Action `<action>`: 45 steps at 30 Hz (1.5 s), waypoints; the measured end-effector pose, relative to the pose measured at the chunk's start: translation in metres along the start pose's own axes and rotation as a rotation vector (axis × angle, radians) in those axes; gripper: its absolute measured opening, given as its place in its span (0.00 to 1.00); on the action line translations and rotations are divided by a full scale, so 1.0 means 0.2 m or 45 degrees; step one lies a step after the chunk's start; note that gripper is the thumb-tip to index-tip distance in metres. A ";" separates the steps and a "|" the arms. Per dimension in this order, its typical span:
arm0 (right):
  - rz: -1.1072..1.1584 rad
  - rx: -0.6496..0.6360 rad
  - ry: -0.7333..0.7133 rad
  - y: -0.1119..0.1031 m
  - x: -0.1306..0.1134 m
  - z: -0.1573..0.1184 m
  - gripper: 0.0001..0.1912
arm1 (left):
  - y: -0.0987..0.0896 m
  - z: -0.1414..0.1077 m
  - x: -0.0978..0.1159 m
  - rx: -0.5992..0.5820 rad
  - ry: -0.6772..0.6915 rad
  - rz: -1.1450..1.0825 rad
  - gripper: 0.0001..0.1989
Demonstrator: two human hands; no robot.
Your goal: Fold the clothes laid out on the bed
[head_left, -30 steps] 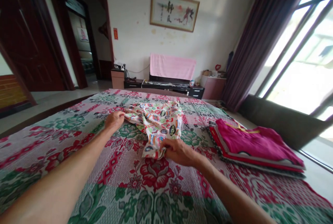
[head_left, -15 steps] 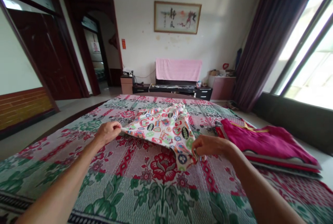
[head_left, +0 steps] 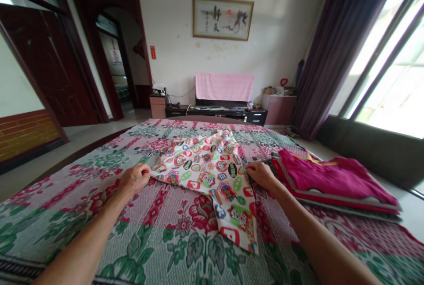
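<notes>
A white garment [head_left: 212,170] with a colourful cartoon print lies spread on the flowered bedcover [head_left: 185,267], one leg-like part reaching toward me. At its left corner my left hand [head_left: 135,178] pinches the edge of the cloth. My right hand [head_left: 261,174] is closed at the garment's right edge, its fingertips touching the fabric near the upper right side; a small fold seems to sit between them.
Folded clothes with a magenta piece on top [head_left: 338,176] are stacked at the right. Beyond the far edge stands a low black cabinet [head_left: 177,112] with a pink cloth [head_left: 225,86] above it. A dark curtain [head_left: 331,46] hangs at the right.
My right hand has moved up and away from the lower part of the garment, which now lies flatter and extends nearer to me. The view has shifted slightly.
</notes>
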State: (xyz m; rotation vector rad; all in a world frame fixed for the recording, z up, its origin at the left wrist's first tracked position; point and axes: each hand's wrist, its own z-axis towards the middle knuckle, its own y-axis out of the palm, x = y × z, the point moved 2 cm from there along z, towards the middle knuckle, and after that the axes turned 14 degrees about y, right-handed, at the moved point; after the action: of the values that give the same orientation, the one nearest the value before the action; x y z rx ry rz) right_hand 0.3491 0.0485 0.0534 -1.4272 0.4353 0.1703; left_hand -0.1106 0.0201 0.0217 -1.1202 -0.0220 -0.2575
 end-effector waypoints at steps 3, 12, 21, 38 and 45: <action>-0.090 -0.020 0.071 0.05 -0.02 0.09 0.16 | 0.01 -0.01 0.00 0.015 0.015 0.011 0.09; -0.126 -0.038 0.285 0.14 -0.26 0.12 0.22 | 0.02 -0.01 -0.01 0.055 0.004 0.021 0.09; 0.119 0.155 0.340 0.11 -0.17 0.14 0.22 | 0.01 -0.01 -0.01 0.015 0.004 -0.004 0.08; 0.307 0.390 0.281 0.03 -0.02 0.07 0.20 | 0.00 -0.01 0.01 0.022 -0.001 -0.040 0.09; -0.003 0.230 -0.072 0.03 -0.21 -0.14 0.14 | -0.01 -0.02 0.04 0.035 0.051 -0.045 0.09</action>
State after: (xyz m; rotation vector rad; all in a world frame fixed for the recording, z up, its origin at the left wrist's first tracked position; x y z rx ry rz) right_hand 0.3031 0.0283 0.0625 -1.2429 0.3921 0.1648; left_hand -0.1040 0.0152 0.0231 -1.0875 -0.0100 -0.3103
